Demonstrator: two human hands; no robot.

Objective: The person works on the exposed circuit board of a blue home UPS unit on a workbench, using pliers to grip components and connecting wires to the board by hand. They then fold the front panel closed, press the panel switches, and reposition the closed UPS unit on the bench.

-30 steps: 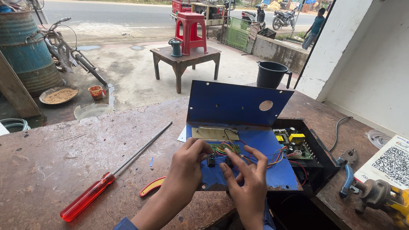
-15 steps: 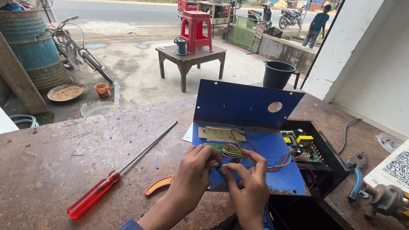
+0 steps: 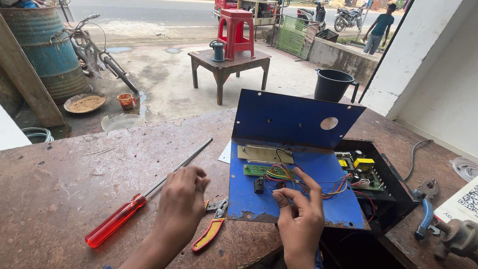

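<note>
A bent blue metal panel [image 3: 298, 119] lies open on the rusty worktable [image 3: 74, 169], attached to a black case [image 3: 398, 197]. On the panel sit a small green circuit strip [image 3: 256, 170], a black component [image 3: 259, 185] and coloured wires [image 3: 334, 189]. My right hand [image 3: 298, 221] rests on the panel's flat part, index finger and thumb spread at the wires. My left hand [image 3: 181, 204] hovers left of the panel with fingers curled, nothing visible in it. It is over the shaft of a red-handled screwdriver [image 3: 117, 219], beside red-and-yellow-handled pliers [image 3: 209, 234].
Inside the case is a board with yellow parts [image 3: 361, 172]. Blue-handled pliers [image 3: 425, 216] and a metal tool [image 3: 460, 236] lie at the right edge. Beyond the table stand a black bucket [image 3: 333, 84], a small wooden table [image 3: 226, 62] and a blue barrel [image 3: 47, 50].
My left hand has come off the blue panel and moved left over the screwdriver shaft. My right hand stays at the wires. The pliers, hidden before, now show.
</note>
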